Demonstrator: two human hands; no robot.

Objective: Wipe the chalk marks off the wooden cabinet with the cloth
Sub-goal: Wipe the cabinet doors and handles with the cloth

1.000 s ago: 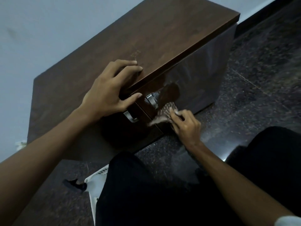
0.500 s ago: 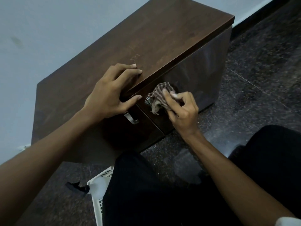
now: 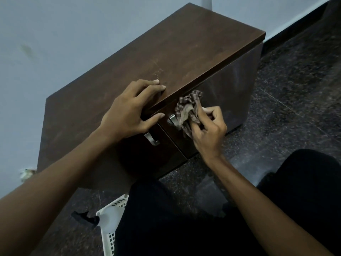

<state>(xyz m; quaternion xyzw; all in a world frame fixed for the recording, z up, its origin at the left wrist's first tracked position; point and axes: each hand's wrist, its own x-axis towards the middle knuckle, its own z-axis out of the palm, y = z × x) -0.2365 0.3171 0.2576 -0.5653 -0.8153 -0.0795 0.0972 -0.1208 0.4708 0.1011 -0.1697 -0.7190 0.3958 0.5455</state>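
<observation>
A: status on the hands?
B: right hand point(image 3: 208, 130) has the cloth point(image 3: 188, 111) — fingers and thumb curled tight round a bunched wad of it. Checked fabric spills out above the knuckles.
A: where's the cloth sitting?
B: pressed on the front face of the wooden cabinet point(image 3: 184, 52), right-hand door, just under the overhanging top edge. Its lower-left fold covers part of the right handle point(image 3: 172, 118).
A: left hand?
B: left hand point(image 3: 129, 115) clamps the front lip of the top — bent fingers on the top surface, thumb stretched along the face below the lip. Left handle point(image 3: 152, 139) is just below the thumb, apart from it.
A: chalk marks?
B: chalk marks point(image 3: 157, 72) are faint pale scratches on the top, just far of the left fingertips. The cloth is on the front face, apart from them. Can't tell if there's chalk on the door under the cloth; the surface is glossy, full of reflections.
A: surroundings?
B: cabinet stands on a dark speckled floor point(image 3: 286, 108), back against a pale wall point(image 3: 55, 43). Person crouches at the near side in dark trousers point(image 3: 166, 228). White slotted basket point(image 3: 110, 218) is on the floor near-left, beside the knee.
</observation>
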